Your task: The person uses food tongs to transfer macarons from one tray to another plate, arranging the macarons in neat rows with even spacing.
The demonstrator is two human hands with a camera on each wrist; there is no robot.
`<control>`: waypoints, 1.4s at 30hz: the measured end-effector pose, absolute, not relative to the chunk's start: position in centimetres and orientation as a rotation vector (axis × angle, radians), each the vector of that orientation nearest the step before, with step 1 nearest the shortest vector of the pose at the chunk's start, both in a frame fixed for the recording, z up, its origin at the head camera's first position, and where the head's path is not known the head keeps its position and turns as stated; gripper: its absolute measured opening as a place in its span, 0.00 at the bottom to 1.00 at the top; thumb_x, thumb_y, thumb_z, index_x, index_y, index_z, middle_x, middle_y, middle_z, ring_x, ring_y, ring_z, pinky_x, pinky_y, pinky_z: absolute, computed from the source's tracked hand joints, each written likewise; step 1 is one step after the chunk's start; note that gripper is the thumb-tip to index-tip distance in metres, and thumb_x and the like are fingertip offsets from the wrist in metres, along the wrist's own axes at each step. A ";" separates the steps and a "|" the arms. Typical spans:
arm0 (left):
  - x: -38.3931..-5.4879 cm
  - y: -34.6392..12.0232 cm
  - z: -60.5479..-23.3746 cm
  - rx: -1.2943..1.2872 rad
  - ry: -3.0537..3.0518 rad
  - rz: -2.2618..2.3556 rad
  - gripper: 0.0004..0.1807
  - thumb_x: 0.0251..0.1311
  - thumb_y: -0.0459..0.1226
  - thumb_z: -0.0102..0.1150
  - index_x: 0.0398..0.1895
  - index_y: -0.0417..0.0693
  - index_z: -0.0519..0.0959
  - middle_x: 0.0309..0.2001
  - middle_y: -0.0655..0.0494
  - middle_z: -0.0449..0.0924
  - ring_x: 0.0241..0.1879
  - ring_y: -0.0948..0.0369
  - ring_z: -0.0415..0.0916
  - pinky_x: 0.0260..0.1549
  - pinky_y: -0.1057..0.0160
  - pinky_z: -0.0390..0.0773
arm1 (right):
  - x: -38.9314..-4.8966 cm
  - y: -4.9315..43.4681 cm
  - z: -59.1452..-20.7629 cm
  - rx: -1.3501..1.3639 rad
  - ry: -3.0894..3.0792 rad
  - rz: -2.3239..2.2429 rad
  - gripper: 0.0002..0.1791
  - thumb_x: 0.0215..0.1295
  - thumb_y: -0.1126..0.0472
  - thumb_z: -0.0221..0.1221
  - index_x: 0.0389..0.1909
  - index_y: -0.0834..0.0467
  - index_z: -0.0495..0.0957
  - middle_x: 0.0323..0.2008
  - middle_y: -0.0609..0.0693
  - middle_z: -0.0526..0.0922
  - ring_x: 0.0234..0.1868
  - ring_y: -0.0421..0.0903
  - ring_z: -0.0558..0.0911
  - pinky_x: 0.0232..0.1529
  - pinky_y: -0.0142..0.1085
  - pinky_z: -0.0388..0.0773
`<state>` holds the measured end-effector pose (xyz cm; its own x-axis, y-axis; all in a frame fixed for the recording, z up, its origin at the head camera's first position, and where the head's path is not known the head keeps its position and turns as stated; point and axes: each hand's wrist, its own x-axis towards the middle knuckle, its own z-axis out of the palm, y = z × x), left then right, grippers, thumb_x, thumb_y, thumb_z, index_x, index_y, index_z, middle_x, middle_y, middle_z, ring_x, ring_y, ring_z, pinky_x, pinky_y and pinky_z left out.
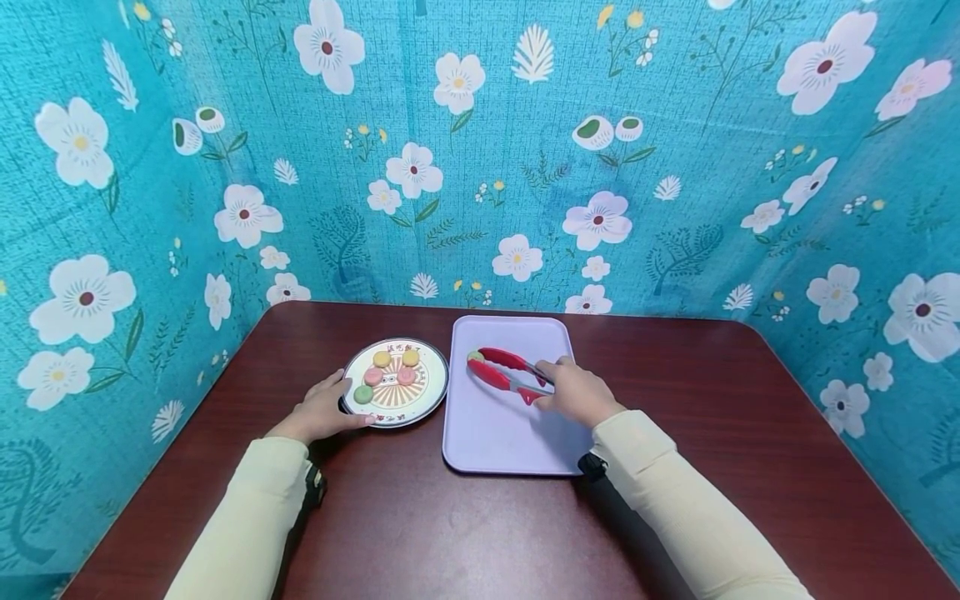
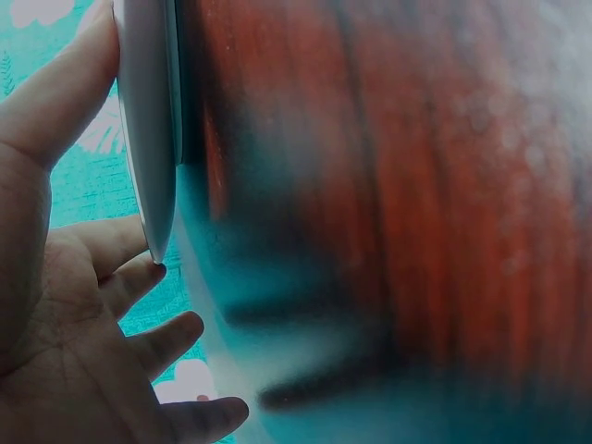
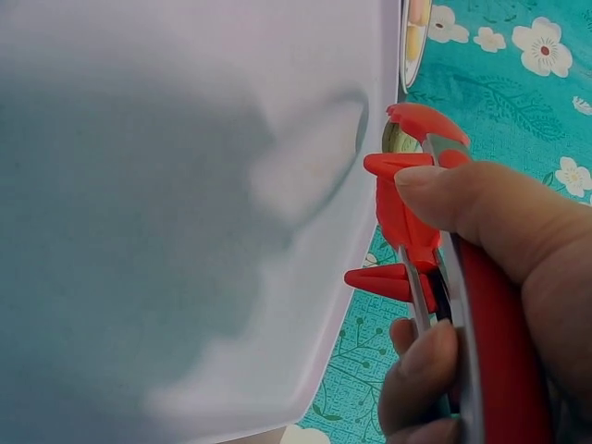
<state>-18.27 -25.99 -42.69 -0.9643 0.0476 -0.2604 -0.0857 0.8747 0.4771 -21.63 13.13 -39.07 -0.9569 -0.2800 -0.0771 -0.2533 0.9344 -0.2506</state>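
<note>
My left hand [image 1: 321,410] holds the rim of a round patterned plate [image 1: 431,398] at its left front, thumb and fingers spread along the edge. Several macarons lie on it: two yellow, two pink [image 1: 373,377] and a green one [image 1: 363,394]. In the left wrist view the plate [image 2: 148,120] shows edge-on, between thumb and fingertips. My right hand [image 1: 581,393] grips red-tipped kitchen tongs [image 1: 501,358] over the lavender tray [image 1: 491,442]. A light green macaron [image 1: 475,356] is at the tong tips; the right wrist view shows it partly hidden between them.
Plate and tray stand side by side on a dark reddish-brown table [image 1: 420,533]. Blue flowered cloth [image 1: 480,208] hangs behind the table and on both sides.
</note>
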 end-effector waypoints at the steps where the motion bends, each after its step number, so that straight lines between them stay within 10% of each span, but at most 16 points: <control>1: -18.2 -26.0 -42.6 -0.025 2.786 0.724 0.57 0.50 0.58 0.67 0.72 0.31 0.53 0.74 0.33 0.43 0.70 0.35 0.41 0.61 0.27 0.50 | -21.6 13.1 -39.1 -0.412 2.979 -0.361 0.38 0.50 0.49 0.72 0.64 0.54 0.73 0.41 0.56 0.77 0.29 0.48 0.76 0.30 0.43 0.78; 42: -18.6 -26.1 -43.2 -0.033 2.790 0.702 0.57 0.51 0.59 0.66 0.72 0.32 0.53 0.74 0.34 0.42 0.71 0.35 0.41 0.61 0.28 0.50 | -18.9 12.4 -38.5 -0.541 2.979 -0.434 0.37 0.50 0.50 0.72 0.63 0.53 0.73 0.40 0.53 0.77 0.27 0.44 0.74 0.25 0.36 0.74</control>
<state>-18.55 -26.07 -43.17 -0.9650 0.0419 -0.2587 -0.0854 0.8829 0.4617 -18.89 12.44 -38.50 -0.9342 -0.3554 -0.0306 -0.3320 0.8975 -0.2904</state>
